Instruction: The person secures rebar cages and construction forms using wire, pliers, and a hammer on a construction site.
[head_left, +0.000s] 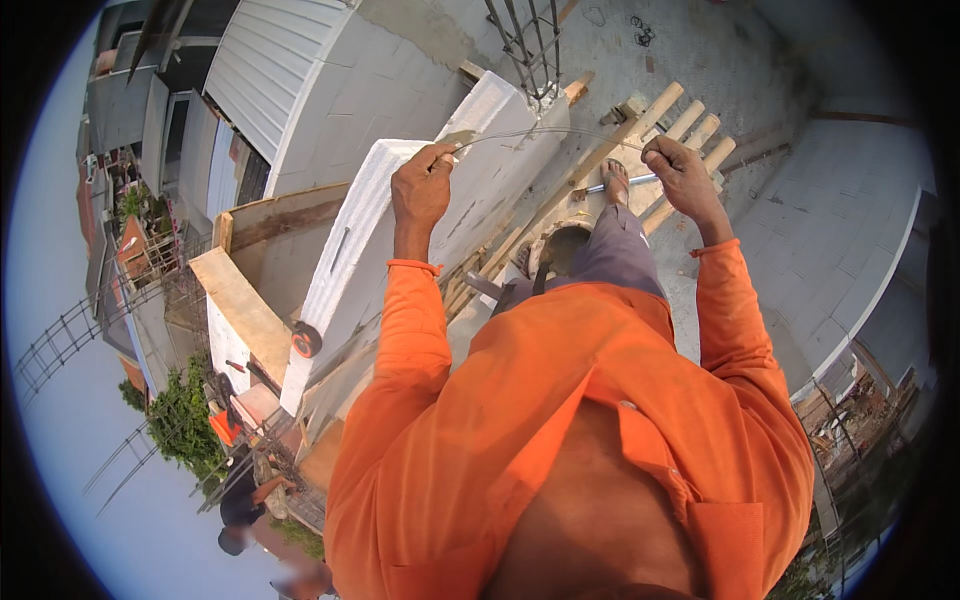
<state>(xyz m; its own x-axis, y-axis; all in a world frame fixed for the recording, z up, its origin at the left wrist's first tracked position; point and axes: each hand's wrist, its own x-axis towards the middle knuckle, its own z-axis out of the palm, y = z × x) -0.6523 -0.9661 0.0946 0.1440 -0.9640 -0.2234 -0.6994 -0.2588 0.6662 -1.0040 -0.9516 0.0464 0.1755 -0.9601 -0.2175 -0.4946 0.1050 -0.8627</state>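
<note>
A thin, bent wire (547, 130) arcs between my two hands. My left hand (421, 193) pinches one end of it, just above the top of a white block wall (375, 184). Off to the right, my right hand (679, 176) grips the other end, over round timber poles (699, 129). On the wall's top edge lie a slim metal rod or nail (340, 250) and a black-and-orange tape measure (306, 340). The wire sags towards neither hand but bows upward in the picture.
Vertical rebar (529, 45) rises from the wall's far end. A bucket (566, 246) stands by my feet on the pole-and-board platform, beside a metal tube (641, 180). Wooden formwork (240, 300) adjoins the wall at left. Other people (240, 510) are at lower left.
</note>
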